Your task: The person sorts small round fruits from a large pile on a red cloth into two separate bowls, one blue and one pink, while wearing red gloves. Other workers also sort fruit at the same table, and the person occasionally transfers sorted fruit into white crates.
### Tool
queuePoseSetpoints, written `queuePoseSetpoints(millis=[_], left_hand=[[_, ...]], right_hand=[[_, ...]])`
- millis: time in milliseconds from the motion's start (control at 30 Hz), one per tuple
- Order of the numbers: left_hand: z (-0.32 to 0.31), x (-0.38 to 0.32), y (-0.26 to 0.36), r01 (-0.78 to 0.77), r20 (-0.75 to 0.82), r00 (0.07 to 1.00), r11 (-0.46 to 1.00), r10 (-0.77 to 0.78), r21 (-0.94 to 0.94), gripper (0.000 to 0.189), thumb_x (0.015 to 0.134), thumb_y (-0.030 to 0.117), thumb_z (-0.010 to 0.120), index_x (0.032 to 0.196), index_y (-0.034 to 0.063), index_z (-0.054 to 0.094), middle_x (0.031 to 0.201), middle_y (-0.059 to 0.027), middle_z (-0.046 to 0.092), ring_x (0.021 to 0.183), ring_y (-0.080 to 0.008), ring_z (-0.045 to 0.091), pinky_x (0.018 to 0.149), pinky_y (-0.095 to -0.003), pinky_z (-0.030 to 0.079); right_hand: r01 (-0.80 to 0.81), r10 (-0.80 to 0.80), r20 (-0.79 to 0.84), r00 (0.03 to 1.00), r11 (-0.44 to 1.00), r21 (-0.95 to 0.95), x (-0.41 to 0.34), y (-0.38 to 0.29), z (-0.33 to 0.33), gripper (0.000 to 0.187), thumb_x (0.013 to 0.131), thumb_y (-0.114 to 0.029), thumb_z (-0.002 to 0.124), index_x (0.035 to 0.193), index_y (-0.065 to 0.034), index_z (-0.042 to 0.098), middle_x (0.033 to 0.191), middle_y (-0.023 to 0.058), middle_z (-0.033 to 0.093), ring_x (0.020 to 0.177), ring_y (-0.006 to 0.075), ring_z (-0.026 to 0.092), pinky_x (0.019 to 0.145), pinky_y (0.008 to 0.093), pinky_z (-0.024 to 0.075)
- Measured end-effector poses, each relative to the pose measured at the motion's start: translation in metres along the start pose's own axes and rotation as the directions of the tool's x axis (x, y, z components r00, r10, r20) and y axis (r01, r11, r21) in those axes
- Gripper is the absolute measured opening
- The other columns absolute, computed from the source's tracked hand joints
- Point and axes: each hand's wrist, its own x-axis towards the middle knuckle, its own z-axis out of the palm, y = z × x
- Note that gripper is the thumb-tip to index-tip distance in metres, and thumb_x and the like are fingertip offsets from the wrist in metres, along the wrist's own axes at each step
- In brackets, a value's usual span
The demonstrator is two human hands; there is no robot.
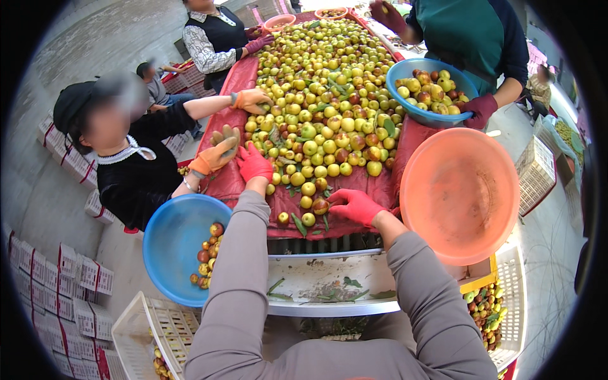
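A broad heap of green and reddish-brown jujubes [327,109] covers the sorting table, which is lined with red sheeting [365,183]. My left hand [256,164], in a red glove, rests at the heap's near left edge; its fingertips are partly hidden, so I cannot see whether it holds a fruit. My right hand [356,207], gloved alike, hovers over the sheeting with its fingers apart. Just left of its fingertips lies a red-brown jujube [320,205]. Several loose jujubes and green leaves [299,225] are scattered between my hands.
A blue basin [178,247] with some jujubes stands left, an orange basin [458,194] right. White crates [515,304] flank me below. A co-worker's orange-gloved hands [216,152] are close to my left hand. Across the table, another person holds a filled blue basin [394,90].
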Motion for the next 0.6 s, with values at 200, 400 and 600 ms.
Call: queuePoseSetpoints(millis=[200,400,600], left_hand=[[0.007,0.047,-0.016,0.112,0.224,0.969,0.994,-0.107,-0.009,0.039,0.09,0.025,0.052,0.124,0.0055,0.052,0.125,-0.0238,0.055,0.115,-0.0367,0.055,0.095,-0.0416,0.046],[-0.005,0.024,-0.012,-0.11,0.295,0.947,0.99,0.13,-0.084,0.038,0.074,0.032,0.068,0.103,0.0079,0.062,0.106,-0.0209,0.065,0.1,-0.0361,0.062,0.083,-0.0433,0.05],[-0.03,-0.05,0.038,-0.257,0.22,0.884,0.821,0.413,-0.51,0.046,0.07,0.032,0.075,0.109,0.0109,0.065,0.098,-0.0161,0.068,0.092,-0.0327,0.065,0.079,-0.0403,0.052]], right_hand=[[0.068,-0.067,0.013,0.998,0.991,-0.118,0.003,0.014,0.002,0.036,0.081,-0.024,0.069,0.11,-0.004,0.062,0.099,0.0148,0.068,0.093,0.0264,0.065,0.083,0.0352,0.0506],[0.052,-0.05,0.014,0.999,0.985,-0.162,0.001,0.011,0.002,0.035,0.08,-0.024,0.069,0.109,-0.0055,0.063,0.095,0.0148,0.068,0.092,0.0286,0.065,0.082,0.0364,0.0509],[0.057,-0.06,-0.007,0.998,0.975,-0.214,0.001,0.011,0.001,0.035,0.08,-0.023,0.068,0.11,-0.0055,0.063,0.098,0.0159,0.068,0.094,0.0284,0.065,0.084,0.0361,0.0505]])
